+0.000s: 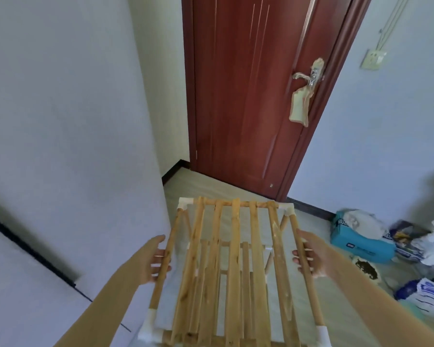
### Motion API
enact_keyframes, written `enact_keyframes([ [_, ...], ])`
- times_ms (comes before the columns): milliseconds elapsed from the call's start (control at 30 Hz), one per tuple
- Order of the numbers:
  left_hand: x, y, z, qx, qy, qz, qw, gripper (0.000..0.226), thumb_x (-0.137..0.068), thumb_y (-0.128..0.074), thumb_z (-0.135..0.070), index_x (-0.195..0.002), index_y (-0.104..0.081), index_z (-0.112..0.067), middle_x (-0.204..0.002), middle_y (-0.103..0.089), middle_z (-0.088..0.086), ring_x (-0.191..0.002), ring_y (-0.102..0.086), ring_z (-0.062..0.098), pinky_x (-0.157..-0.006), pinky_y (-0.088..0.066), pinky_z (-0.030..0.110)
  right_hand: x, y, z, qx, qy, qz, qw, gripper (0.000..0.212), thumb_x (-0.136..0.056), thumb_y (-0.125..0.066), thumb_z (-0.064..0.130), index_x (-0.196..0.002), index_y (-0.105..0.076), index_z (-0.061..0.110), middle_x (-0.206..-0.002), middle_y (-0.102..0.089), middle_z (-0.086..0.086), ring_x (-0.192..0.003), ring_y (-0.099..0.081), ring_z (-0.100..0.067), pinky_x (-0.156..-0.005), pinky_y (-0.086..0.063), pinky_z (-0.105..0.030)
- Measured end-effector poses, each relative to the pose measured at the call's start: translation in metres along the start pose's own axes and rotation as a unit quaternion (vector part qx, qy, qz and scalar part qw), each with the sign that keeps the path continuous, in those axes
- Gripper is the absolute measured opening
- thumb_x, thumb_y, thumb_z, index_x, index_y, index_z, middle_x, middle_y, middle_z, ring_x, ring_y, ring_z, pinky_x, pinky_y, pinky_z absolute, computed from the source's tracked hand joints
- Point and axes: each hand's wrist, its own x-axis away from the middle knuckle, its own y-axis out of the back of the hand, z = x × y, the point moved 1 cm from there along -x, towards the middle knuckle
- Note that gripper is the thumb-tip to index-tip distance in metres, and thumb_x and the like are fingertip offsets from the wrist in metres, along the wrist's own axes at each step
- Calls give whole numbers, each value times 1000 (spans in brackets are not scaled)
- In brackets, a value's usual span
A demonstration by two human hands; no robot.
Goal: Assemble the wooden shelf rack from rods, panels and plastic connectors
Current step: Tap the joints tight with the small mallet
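Item: pale wooden slatted shelf rack with round rods and white plastic corner connectors, held up in front of the body, centre-low in the head view, above the light floor.

Long axis: side rods and slats running away from the body toward the dark red wooden door; near end at the bottom edge of the view, far end toward the door's foot.

Left hand: grip clamped round the left round side rod, fingers curled over it from the outer side, roughly mid-length.

Right hand: grip clamped round the right round side rod, likewise from the outer side, roughly mid-length.

Relation governing next move: rack lying between the two grips, one hand per side, both about level and equally near; lower tier visible through the slats. White corner connector at far left seated on its rod.

Judgement: assembly apparently near complete; probably being carried or turned for setting down.

Alongside: blue plastic-wrapped packages on the floor at right, well apart.
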Motion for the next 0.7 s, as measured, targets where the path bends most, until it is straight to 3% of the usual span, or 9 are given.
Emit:
enact_keyframes([
  [300, -104, -64, -144, 33, -37, -48, 998, 22, -85, -62, -23, -76, -56, -4, -71, -54, 13, -65, -52, 26, -60, -43, 32, -128, -30, 195, 58, 0, 8, 998, 44, -86, -60, 45, -92, -54, 2, -90, -54, -15, -71, -52, -26, -66, -43, -37],
  [433, -169, -90, -223, 28, -35, -57, 997, 29, -86, -60, -24, -63, -49, -10, -61, -49, 8, -58, -48, 21, -53, -39, 27, -197, -52, 281, 86, 0, 20, 996, 42, -87, -58, 45, -94, -54, 4, -93, -53, -15, -78, -51, -27, -70, -42, -38],
  [600, -232, -107, -302, 48, -38, -64, 996, 25, -84, -65, -30, -74, -55, -9, -58, -56, 6, -57, -54, 20, -52, -46, 26, -270, -80, 381, 119, 9, 42, 992, 45, -88, -53, 53, -85, -51, 8, -88, -51, -11, -77, -50, -24, -71, -41, -38],
  [700, -266, -112, -340, 73, -24, -86, 993, 27, -81, -67, -34, -73, -58, -10, -49, -59, 5, -47, -59, 19, -46, -47, 22, -314, -102, 435, 136, 7, 53, 989, 45, -86, -55, 53, -81, -52, 8, -86, -51, -9, -73, -49, -23, -74, -40, -38],
])
